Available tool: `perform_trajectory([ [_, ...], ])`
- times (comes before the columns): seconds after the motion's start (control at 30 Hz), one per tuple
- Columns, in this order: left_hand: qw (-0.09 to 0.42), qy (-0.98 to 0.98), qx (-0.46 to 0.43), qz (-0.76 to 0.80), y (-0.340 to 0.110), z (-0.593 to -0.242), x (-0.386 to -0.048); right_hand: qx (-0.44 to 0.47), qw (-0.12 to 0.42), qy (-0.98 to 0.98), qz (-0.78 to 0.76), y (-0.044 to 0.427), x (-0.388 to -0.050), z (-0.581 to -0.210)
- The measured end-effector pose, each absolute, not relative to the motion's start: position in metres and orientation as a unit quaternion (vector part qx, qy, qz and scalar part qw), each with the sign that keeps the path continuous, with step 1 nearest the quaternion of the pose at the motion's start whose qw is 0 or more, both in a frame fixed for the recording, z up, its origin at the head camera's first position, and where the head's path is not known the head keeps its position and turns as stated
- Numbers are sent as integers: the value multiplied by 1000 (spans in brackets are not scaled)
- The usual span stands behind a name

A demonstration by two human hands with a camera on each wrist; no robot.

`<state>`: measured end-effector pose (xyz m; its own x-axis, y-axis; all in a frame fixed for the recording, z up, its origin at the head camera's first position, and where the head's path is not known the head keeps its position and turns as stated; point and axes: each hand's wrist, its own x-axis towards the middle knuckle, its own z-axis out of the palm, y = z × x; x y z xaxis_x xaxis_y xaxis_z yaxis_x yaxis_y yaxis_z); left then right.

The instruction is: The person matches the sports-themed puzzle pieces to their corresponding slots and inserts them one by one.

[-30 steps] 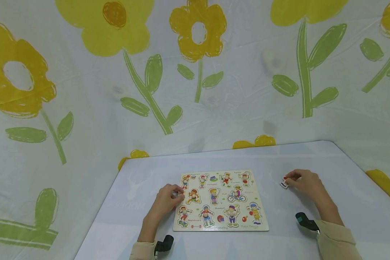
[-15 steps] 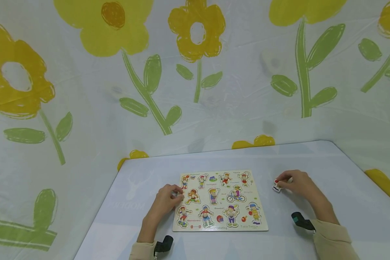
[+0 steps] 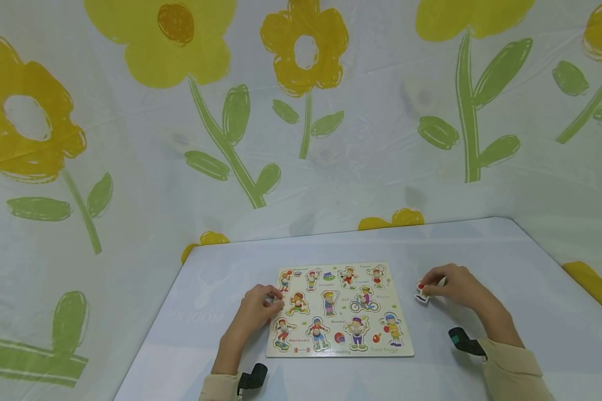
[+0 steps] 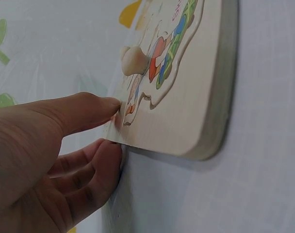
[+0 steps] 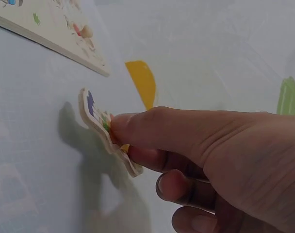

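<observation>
A wooden peg puzzle board (image 3: 345,312) with cartoon sports figures lies flat on the white table. At its left edge my left hand (image 3: 257,306) grips the board; in the left wrist view the thumb (image 4: 96,109) lies on the top face and the curled fingers (image 4: 106,165) press the side. To the right of the board, my right hand (image 3: 454,284) pinches a small figure puzzle piece (image 3: 422,293). The right wrist view has this piece (image 5: 95,116) tilted, its shadow on the table; thumb and fingers cover its knob.
Several figure pieces with round knobs, such as the cyclist (image 3: 365,299), sit in the board. The white table (image 3: 471,367) runs to a flower-printed curtain (image 3: 361,167) behind. A black camera is worn on each wrist.
My right hand has moved left with the puzzle piece, closer to the board, and the piece has turned slightly. The left hand and the board have stayed in place.
</observation>
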<state>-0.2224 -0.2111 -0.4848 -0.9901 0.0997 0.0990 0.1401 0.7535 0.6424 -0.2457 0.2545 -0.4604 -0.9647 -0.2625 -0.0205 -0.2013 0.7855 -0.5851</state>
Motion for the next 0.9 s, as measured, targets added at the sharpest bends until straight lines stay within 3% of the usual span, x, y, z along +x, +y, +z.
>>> perform_trajectory([
  [0.57,34,-938,-63,-339,-211,-484,-222,-151,121,928,-318,239,-239,-449],
  [0.9,33,-938,-64,-339,-211,-484,-222,-229,148,903,-331,224,-237,-447],
])
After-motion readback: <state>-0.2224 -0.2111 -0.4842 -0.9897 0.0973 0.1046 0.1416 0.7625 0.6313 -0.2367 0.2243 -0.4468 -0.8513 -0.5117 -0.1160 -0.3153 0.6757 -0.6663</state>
